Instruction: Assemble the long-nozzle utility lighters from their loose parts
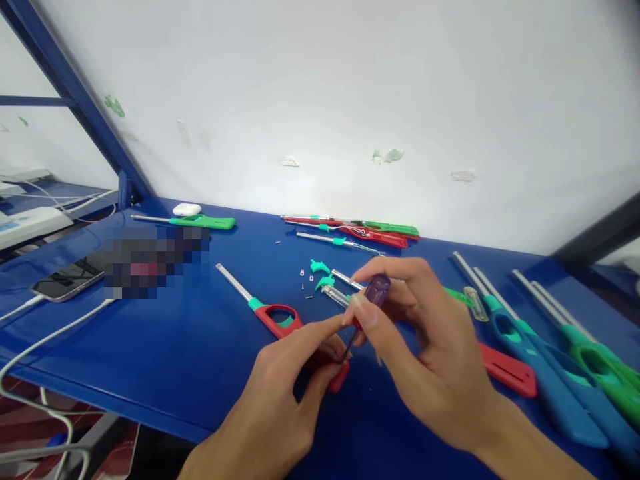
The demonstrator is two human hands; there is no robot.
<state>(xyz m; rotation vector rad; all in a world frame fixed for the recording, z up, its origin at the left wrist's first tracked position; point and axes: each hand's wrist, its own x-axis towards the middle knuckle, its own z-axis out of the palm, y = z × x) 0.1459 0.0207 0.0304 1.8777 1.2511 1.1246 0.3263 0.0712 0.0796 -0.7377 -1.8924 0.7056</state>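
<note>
My left hand (287, 387) is closed around the handle of a red gas lighter (293, 327), pressing it near the desk. Its silver tube points away to the upper left. A screwdriver (379, 290) with a purple handle is pinched in the fingers of my right hand (430, 353). The thin shaft slants down to the lighter's handle end beside my left fingertips; the exact contact spot is hidden. Just beyond my hands lie turquoise triggers (320, 267), a clear fuel tank (336, 295) and several tiny screws and small parts (309, 297).
Blue lighters (545, 380) and green lighters (597, 360) lie at right, near a red casing half (507, 370). Opened lighters (380, 235) lie by the wall. At left are a green lighter (215, 222), a white case (187, 209), a phone (67, 280) and a cable (60, 335).
</note>
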